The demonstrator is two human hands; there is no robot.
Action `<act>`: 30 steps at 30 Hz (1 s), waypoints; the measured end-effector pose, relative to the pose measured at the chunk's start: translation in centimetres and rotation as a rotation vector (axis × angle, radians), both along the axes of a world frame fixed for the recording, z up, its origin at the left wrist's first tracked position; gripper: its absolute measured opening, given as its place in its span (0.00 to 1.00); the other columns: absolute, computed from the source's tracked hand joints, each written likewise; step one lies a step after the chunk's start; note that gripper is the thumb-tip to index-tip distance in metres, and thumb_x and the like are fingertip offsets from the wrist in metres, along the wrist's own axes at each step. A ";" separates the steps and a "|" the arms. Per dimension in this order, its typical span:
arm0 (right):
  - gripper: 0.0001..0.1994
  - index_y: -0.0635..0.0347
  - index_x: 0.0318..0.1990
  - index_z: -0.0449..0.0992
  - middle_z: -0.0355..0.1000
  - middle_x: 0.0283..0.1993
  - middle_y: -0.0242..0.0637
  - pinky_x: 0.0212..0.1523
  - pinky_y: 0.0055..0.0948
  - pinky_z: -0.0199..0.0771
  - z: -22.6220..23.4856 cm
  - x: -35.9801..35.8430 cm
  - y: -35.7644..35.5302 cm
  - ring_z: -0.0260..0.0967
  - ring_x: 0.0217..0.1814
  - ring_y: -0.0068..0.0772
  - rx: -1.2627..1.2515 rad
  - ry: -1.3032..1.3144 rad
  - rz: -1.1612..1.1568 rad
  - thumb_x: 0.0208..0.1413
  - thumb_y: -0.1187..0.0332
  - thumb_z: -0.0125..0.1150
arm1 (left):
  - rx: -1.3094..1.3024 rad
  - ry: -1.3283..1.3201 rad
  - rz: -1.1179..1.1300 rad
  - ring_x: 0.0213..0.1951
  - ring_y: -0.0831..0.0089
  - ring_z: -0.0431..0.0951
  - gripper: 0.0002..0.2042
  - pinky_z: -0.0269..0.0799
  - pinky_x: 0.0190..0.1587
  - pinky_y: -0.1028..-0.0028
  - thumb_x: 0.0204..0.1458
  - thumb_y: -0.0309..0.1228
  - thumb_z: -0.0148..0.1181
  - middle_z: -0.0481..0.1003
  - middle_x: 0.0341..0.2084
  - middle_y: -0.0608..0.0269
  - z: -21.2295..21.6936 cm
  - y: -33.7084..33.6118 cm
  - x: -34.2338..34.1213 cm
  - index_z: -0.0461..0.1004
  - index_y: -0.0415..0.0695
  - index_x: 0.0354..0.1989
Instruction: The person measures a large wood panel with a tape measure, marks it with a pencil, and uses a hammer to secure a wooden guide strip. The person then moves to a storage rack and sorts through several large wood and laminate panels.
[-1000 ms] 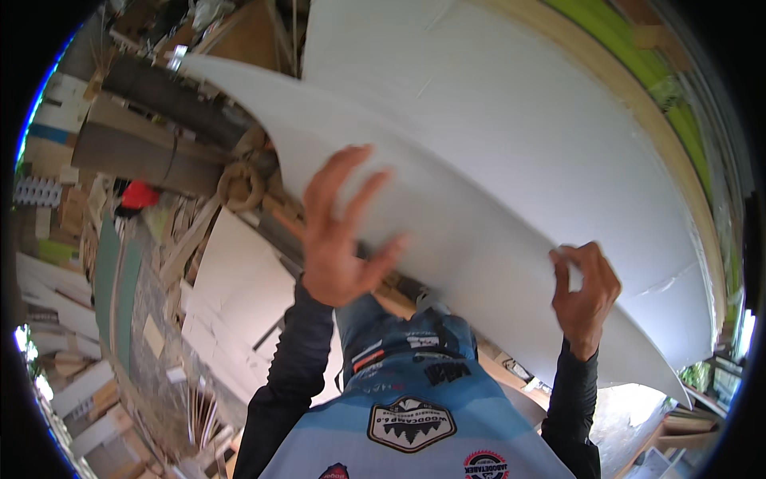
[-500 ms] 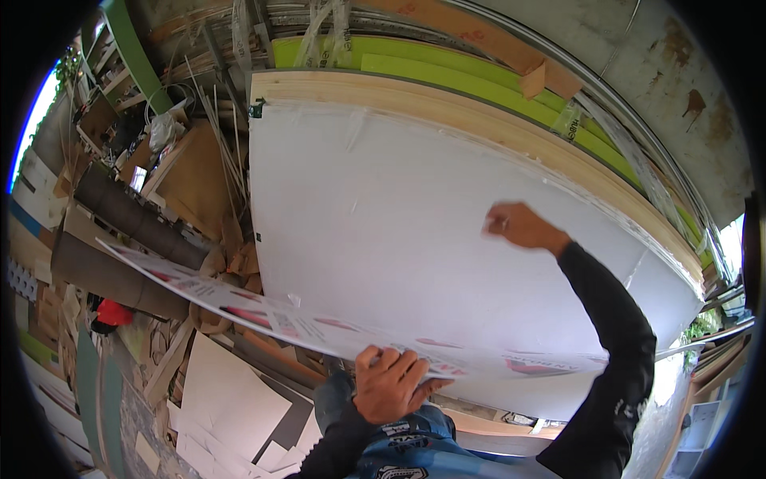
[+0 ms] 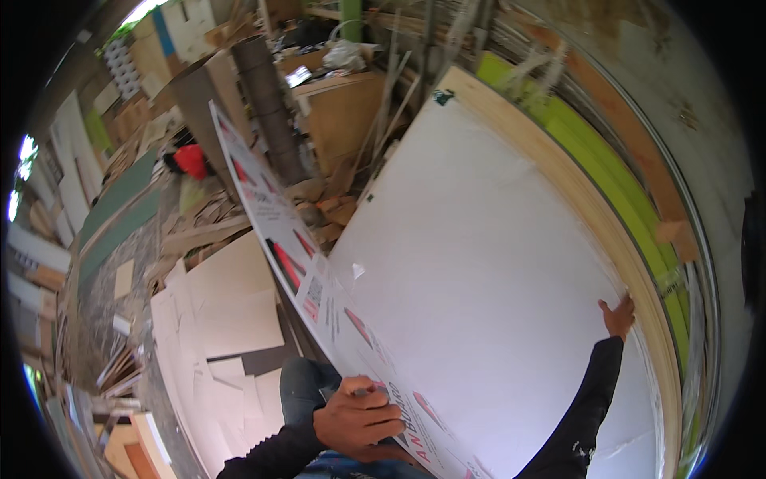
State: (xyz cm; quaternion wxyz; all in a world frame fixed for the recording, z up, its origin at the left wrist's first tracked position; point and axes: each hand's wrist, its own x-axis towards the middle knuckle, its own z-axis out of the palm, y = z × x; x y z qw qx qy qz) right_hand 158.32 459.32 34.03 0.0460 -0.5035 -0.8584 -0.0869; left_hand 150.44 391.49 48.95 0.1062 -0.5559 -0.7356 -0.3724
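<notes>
My left hand (image 3: pixel 363 419) is closed on the near edge of a thin white board (image 3: pixel 317 294) printed with red and black marks. That board stands tilted on edge, running away from me to the far left. Beyond it leans a large plain white sheet (image 3: pixel 463 263), the front one of a stack. Reaching across to the right, my right hand (image 3: pixel 617 317) rests at the sheet's far edge with thumb and fingers apart. Pale wooden edges (image 3: pixel 570 188) lie right behind that hand. Some of its fingertips are hard to make out.
Lime-green boards (image 3: pixel 594 148) stand behind the stack, near a concrete wall (image 3: pixel 678 104). Dark brown rolls (image 3: pixel 271 108) and a cardboard piece (image 3: pixel 339 112) are at the far left. Cut pale sheets (image 3: pixel 231 319) and wood scraps cover the floor on my left.
My view has turned left. My right hand, raised in front of the white sheet before, now rests at its far edge. My left hand still holds the printed board.
</notes>
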 end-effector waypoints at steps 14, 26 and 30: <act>0.36 0.69 0.58 0.70 0.65 0.60 0.60 0.64 0.46 0.65 6.0 1.6 -2.9 0.62 0.64 0.59 -0.225 -0.502 0.272 0.46 0.51 0.67 | 0.135 -0.014 -0.139 0.36 0.67 0.69 0.21 0.58 0.55 0.60 0.48 0.53 0.65 0.71 0.31 0.66 1.1 0.2 -1.9 0.71 0.46 0.30; 0.43 0.66 0.40 0.82 0.78 0.43 0.47 0.57 0.43 0.69 26.0 8.7 -44.4 0.74 0.51 0.45 -0.833 0.027 0.511 0.63 0.32 0.30 | 0.127 0.070 -0.082 0.65 0.43 0.55 0.21 0.37 0.69 0.40 0.52 0.43 0.63 0.64 0.49 0.44 -1.2 2.6 -2.3 0.73 0.39 0.46; 0.41 0.66 0.33 0.82 0.77 0.33 0.50 0.46 0.44 0.72 24.7 24.1 -47.4 0.74 0.38 0.52 -0.273 0.169 0.145 0.62 0.32 0.35 | -0.042 0.171 -0.075 0.71 0.37 0.40 0.34 0.35 0.69 0.39 0.48 0.36 0.67 0.52 0.65 0.39 0.2 1.7 -1.2 0.61 0.42 0.64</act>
